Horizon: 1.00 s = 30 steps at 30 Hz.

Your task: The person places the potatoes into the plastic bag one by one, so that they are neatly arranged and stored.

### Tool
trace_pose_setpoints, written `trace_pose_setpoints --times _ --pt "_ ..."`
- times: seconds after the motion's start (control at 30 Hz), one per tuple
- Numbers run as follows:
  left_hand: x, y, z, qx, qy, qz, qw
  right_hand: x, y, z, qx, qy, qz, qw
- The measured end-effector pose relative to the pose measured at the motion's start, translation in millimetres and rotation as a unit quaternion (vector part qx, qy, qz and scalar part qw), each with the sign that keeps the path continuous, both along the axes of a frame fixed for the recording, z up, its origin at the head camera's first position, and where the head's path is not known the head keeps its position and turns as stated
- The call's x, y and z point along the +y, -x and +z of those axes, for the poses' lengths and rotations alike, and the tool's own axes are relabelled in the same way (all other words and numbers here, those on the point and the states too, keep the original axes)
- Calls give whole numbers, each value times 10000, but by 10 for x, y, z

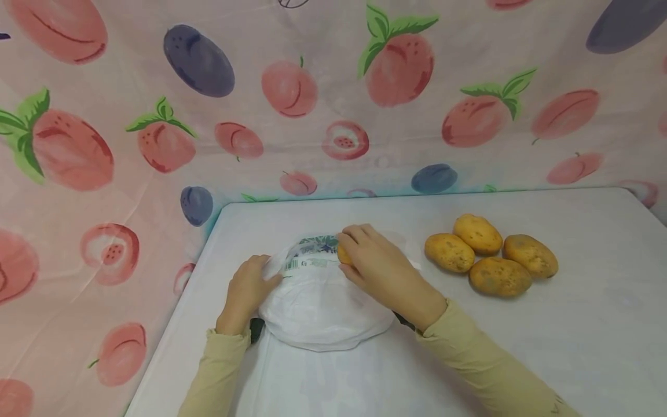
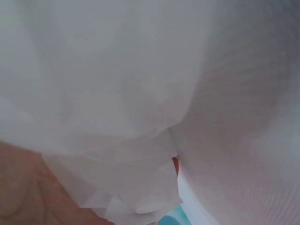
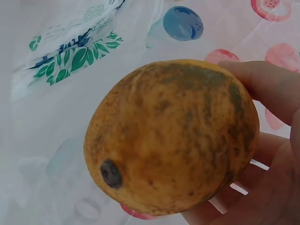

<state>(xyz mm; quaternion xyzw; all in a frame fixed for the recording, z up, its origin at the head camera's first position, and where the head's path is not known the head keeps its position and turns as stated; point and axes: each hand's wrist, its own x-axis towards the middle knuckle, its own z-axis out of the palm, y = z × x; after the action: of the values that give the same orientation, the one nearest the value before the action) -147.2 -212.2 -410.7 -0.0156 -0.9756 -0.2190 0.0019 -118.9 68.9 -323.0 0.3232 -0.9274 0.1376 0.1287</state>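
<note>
A white plastic bag [image 1: 325, 310] with green and blue print lies on the table. At its left side my left hand [image 1: 247, 292] pinches the edge between thumb and fingers; in the left wrist view white plastic folds [image 2: 117, 183] cover most of that hand. My right hand [image 1: 383, 269] grips a potato [image 3: 171, 138] over the bag's upper right part. This potato is yellow-brown, with grey-green patches and a dark spot at one end. In the head view the fingers hide most of it.
Several potatoes [image 1: 449, 253] sit in a cluster on the white table [image 1: 589, 324], right of the bag. A fruit-print cloth [image 1: 323, 69] hangs behind the table and along its left side.
</note>
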Motion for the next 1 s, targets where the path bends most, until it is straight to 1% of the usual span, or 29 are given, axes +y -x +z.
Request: trace_pose_setpoints --times 0.23,0.5,0.67,0.9,1.0 --pt "-6 12 -21 28 -33 -3 10000 -97 78 -26 46 -26 164 9999" --pt "-13 11 -19 4 -33 3 10000 -193 156 -59 43 -126 253 9996" --pt "-13 -1 -19 37 -39 2 10000 -250 183 -62 154 -156 414 9989" --pt "12 -45 14 284 -39 -36 9996 -323 217 -71 329 -226 547 9977" --pt "3 -34 6 235 -53 -28 9997 -346 236 -83 426 -227 608 9970"
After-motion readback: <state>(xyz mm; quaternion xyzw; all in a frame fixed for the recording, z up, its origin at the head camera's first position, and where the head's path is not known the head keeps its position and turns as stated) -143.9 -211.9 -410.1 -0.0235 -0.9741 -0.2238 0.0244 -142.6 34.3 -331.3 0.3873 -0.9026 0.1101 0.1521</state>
